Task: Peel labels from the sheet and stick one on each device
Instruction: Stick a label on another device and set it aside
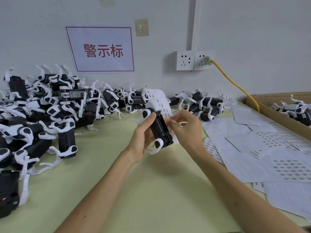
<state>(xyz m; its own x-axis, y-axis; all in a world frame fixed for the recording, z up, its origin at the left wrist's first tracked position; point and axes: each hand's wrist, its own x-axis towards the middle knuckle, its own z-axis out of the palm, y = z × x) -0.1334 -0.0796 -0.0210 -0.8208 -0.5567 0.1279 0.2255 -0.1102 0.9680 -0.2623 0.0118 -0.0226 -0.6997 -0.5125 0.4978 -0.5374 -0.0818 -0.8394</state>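
The black plastic device with white curved arms (160, 130) is held tilted above the pale green table (134, 190), between both hands. The left hand (143, 140) grips its body from the left, thumb near the upper white joint. A curled white sheet of printed labels (159, 100) rises just behind it. The right hand (186, 128), just beside the device, pinches thumb and forefinger at that sheet's edge. Both forearms reach forward over the table.

Glossy black-and-white plastic device (160, 130), thin, perhaps matt, paper label sheet (159, 100)
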